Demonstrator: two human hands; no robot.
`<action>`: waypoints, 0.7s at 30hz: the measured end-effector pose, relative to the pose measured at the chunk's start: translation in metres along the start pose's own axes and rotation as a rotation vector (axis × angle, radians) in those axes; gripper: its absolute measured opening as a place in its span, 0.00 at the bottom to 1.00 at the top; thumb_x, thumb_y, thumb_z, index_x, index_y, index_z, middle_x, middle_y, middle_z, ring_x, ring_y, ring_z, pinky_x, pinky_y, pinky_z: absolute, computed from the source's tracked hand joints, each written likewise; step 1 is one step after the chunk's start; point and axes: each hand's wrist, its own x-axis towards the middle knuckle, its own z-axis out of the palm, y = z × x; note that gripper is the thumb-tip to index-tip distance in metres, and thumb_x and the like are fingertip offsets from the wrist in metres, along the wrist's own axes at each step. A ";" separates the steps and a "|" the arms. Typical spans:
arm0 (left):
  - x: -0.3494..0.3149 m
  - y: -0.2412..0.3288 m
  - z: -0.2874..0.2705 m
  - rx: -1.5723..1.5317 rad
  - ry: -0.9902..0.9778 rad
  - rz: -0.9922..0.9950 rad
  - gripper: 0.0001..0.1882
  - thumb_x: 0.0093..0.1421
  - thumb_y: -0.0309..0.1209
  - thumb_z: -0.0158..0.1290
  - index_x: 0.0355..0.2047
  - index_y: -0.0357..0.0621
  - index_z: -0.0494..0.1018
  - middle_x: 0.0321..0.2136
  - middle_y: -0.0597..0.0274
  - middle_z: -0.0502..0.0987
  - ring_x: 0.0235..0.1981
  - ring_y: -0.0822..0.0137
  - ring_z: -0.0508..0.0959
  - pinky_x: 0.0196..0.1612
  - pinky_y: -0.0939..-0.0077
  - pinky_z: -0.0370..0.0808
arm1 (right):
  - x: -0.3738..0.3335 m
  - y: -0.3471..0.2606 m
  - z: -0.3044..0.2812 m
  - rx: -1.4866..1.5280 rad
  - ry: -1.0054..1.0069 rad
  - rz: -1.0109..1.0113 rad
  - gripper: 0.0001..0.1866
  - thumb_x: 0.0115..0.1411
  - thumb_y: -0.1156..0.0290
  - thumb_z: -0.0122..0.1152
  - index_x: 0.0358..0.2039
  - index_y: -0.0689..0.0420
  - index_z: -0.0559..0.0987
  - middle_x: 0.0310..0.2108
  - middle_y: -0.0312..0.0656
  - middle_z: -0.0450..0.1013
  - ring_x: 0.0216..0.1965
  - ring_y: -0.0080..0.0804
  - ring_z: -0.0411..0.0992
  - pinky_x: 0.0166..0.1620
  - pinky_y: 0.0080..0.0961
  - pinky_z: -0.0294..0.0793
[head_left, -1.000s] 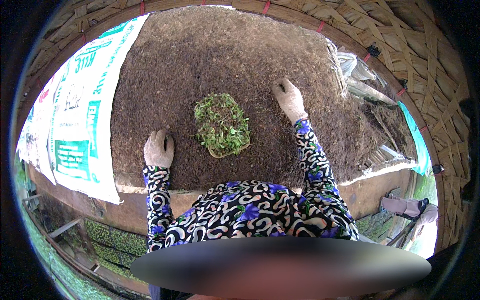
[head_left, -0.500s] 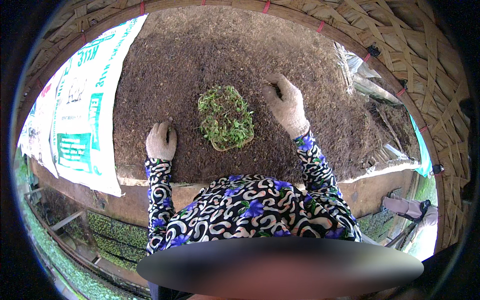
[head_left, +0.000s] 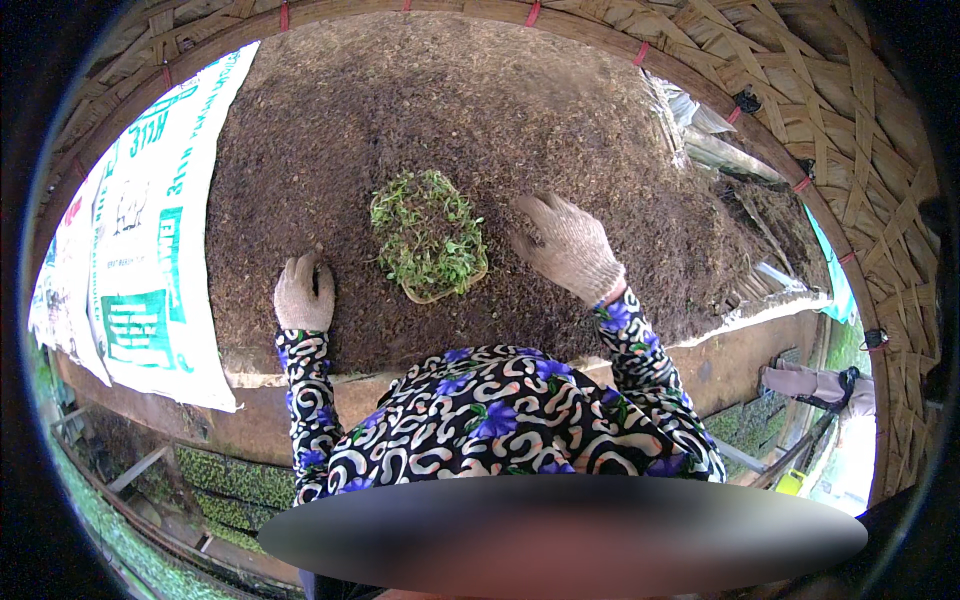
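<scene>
A small shallow tray (head_left: 430,297) full of leafy green seedlings (head_left: 428,235) lies on dark brown soil (head_left: 330,150), in front of my body. My left hand (head_left: 304,295), in a pale knitted glove, rests on the soil to the left of the tray. Its fingers curve down loosely, the thumb stands apart, and nothing shows in it. To the right of the seedlings is my gloved right hand (head_left: 570,247), palm down and low over the soil. Its fingers and thumb are apart and point toward the tray; the fingertips are partly hard to make out.
White printed sacks (head_left: 150,230) cover the bed's left side. A wooden board (head_left: 700,360) edges the soil near me. Seedling trays (head_left: 235,490) sit lower left. Rubble and planks (head_left: 765,225) lie at right, near another person's leg (head_left: 815,385). A woven hat brim (head_left: 800,60) frames the view.
My right hand has come down toward me and turned, its fingers now pointing left at the tray. The left hand stays by the soil. The whole view has shifted slightly.
</scene>
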 end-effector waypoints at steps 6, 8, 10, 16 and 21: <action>-0.001 -0.001 0.002 0.009 0.022 0.021 0.15 0.66 0.34 0.55 0.49 0.41 0.78 0.43 0.42 0.79 0.44 0.38 0.80 0.46 0.46 0.78 | -0.047 0.020 0.032 -0.158 -0.197 0.070 0.48 0.50 0.52 0.78 0.70 0.48 0.68 0.64 0.58 0.68 0.62 0.63 0.70 0.59 0.55 0.76; 0.000 -0.001 0.002 0.035 0.040 0.037 0.15 0.65 0.34 0.55 0.49 0.40 0.78 0.43 0.42 0.79 0.44 0.38 0.80 0.46 0.46 0.78 | -0.050 0.022 0.043 -0.097 -0.202 0.081 0.53 0.47 0.51 0.80 0.72 0.47 0.66 0.69 0.59 0.64 0.67 0.65 0.65 0.64 0.57 0.72; 0.000 -0.001 0.003 0.028 0.050 0.055 0.15 0.65 0.34 0.56 0.49 0.40 0.79 0.41 0.42 0.79 0.43 0.38 0.81 0.45 0.46 0.78 | -0.045 0.029 0.049 -0.101 -0.173 0.087 0.57 0.43 0.50 0.82 0.73 0.45 0.65 0.70 0.59 0.62 0.70 0.65 0.62 0.70 0.60 0.64; 0.000 0.001 0.001 0.074 0.055 0.050 0.14 0.66 0.34 0.56 0.48 0.40 0.79 0.41 0.43 0.79 0.43 0.39 0.81 0.45 0.46 0.78 | -0.024 0.035 0.056 -0.102 -0.099 0.050 0.57 0.41 0.53 0.82 0.73 0.46 0.66 0.72 0.56 0.59 0.70 0.64 0.60 0.72 0.59 0.60; 0.000 0.000 0.001 0.033 0.041 0.040 0.14 0.66 0.34 0.55 0.49 0.41 0.79 0.42 0.43 0.79 0.44 0.38 0.80 0.46 0.46 0.78 | -0.001 0.047 0.069 -0.139 0.052 0.071 0.49 0.42 0.70 0.77 0.68 0.44 0.71 0.68 0.49 0.66 0.68 0.58 0.64 0.68 0.54 0.69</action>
